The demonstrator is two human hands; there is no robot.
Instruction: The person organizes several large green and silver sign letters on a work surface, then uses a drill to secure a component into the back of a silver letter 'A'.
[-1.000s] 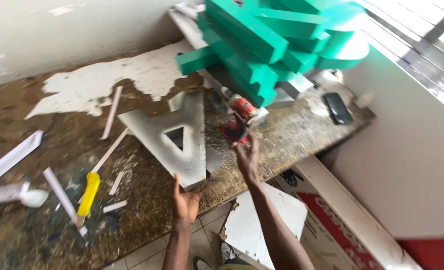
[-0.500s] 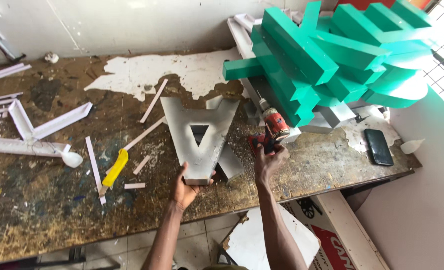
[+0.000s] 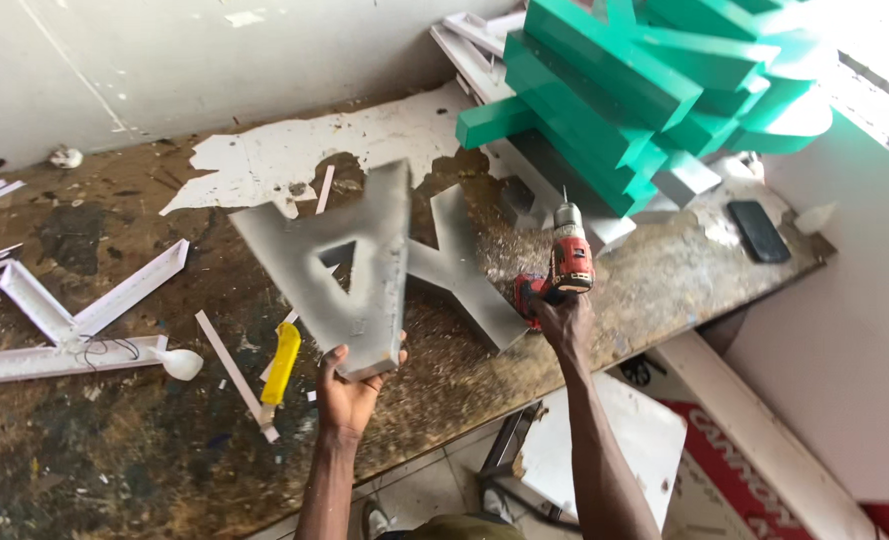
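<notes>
A paint-stained wooden workbench point(image 3: 114, 440) filled the view from above, with a stack of green channel letters point(image 3: 654, 80) piled at its far right end, against a pale wall. Above the bench's middle, a large grey letter shape point(image 3: 349, 265) was held tilted and raised off the surface, blurred in the picture, partly covering a second grey piece point(image 3: 464, 275) that lay flat beside it. The person's left hand point(image 3: 349, 385) reached up from the bench's near edge, forearm nearly upright, fingers closed around the letter's lower corner. The right arm stretched forward alongside it, and the right hand point(image 3: 562, 322) was clenched on the grip of a red cordless drill point(image 3: 562, 265), its bit pointing up and away, just right of the grey pieces. White trim strips point(image 3: 84, 310) lay well to the left, a yellow utility knife point(image 3: 282, 362) rested near the left hand, and a dark phone point(image 3: 757, 230) sat at the bench's right end.
</notes>
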